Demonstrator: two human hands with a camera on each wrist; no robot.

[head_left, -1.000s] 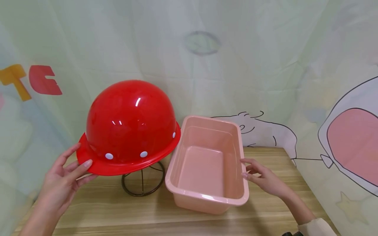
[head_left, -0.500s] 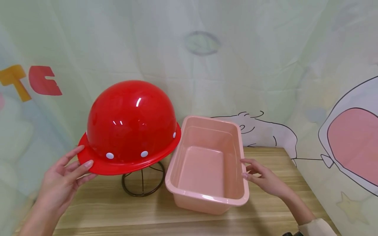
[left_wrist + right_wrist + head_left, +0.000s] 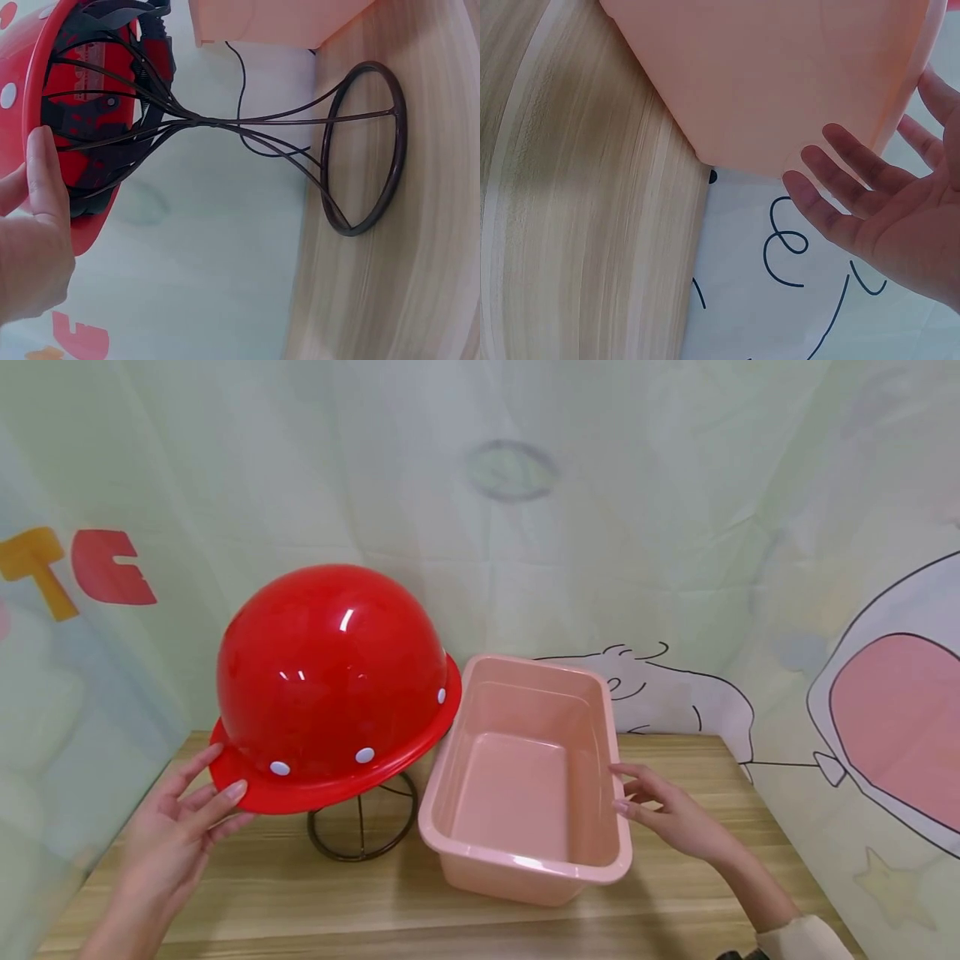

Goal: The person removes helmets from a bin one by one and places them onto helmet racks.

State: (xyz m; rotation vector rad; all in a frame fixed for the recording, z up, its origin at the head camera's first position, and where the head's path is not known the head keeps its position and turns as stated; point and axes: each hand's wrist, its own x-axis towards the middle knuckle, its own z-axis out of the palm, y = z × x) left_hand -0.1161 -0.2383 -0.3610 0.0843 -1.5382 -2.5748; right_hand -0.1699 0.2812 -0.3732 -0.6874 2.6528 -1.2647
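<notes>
A red hard hat with white dots sits tilted over a dark wire stand. My left hand pinches the hat's brim at its lower left, thumb on top and other fingers reaching below. In the left wrist view, the stand's wires run up into the hat, where a dark inner harness shows. Right of the hat is a pink plastic basin, with nothing inside. My right hand touches the basin's right rim with thumb and index fingertips; its remaining fingers are loosely bent beside the outer wall.
Everything stands on a wood-grain table. Printed cloth hangs close behind and along both sides. A thin dark cord runs behind the stand in the left wrist view.
My left hand has shifted slightly right and down with the brim, and the hard hat has turned a little on its stand. The basin and my right hand look unmoved.
</notes>
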